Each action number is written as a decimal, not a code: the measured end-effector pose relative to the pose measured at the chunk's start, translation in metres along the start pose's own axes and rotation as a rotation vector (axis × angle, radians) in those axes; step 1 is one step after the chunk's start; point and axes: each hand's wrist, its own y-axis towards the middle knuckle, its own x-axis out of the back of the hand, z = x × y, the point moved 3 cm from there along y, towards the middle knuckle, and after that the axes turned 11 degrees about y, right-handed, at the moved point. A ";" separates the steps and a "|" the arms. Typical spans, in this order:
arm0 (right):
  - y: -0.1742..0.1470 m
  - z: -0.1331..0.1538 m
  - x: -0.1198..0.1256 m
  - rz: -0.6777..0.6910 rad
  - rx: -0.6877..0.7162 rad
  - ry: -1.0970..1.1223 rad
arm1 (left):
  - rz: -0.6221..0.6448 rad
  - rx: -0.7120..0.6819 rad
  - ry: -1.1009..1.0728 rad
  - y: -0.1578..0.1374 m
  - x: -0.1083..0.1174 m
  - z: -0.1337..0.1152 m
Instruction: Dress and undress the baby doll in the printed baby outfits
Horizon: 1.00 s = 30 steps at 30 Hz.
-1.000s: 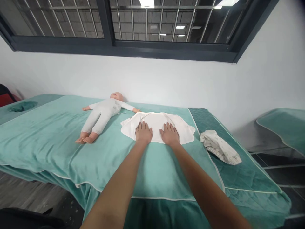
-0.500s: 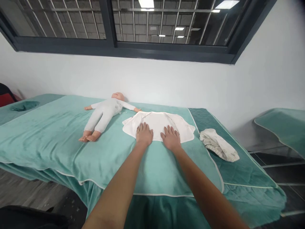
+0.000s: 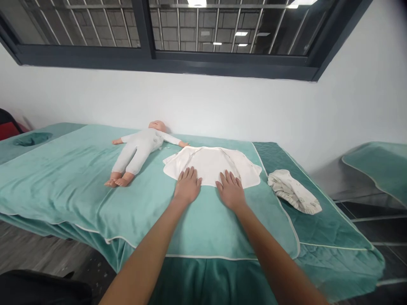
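Observation:
A white baby garment (image 3: 211, 160) lies spread flat on the green blanket (image 3: 203, 224). My left hand (image 3: 188, 185) rests palm down at its near edge, left of the middle, fingers stretched out over the cloth. Lying the same way on the right part of that edge is my right hand (image 3: 231, 189), its fingers spread. Neither hand grips anything. To the left, a baby doll (image 3: 140, 146) in a white bodysuit lies on its back, one hand close to the garment's far left corner.
A crumpled white patterned piece of clothing (image 3: 295, 191) lies on the darker green quilted cover (image 3: 330, 228) at right. Behind the bed stands a white wall (image 3: 203, 101) under a barred window (image 3: 222, 63). Another green-covered surface (image 3: 381, 167) is at far right.
Both hands have slid back toward me to the garment's near edge, the left one also a little leftward. The garment and doll lie as before; the view has tilted slightly.

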 end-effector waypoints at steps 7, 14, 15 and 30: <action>-0.029 -0.004 0.004 -0.029 0.038 -0.007 | -0.063 0.067 -0.017 -0.024 0.008 0.045; -0.067 -0.008 0.009 -0.092 0.128 -0.004 | -0.078 0.265 0.032 -0.007 0.000 0.090; -0.071 -0.008 0.010 -0.099 0.134 -0.002 | -0.064 0.273 0.040 -0.002 -0.001 0.095; -0.109 -0.017 0.032 0.050 0.118 0.593 | 0.057 0.253 0.019 0.040 -0.010 0.130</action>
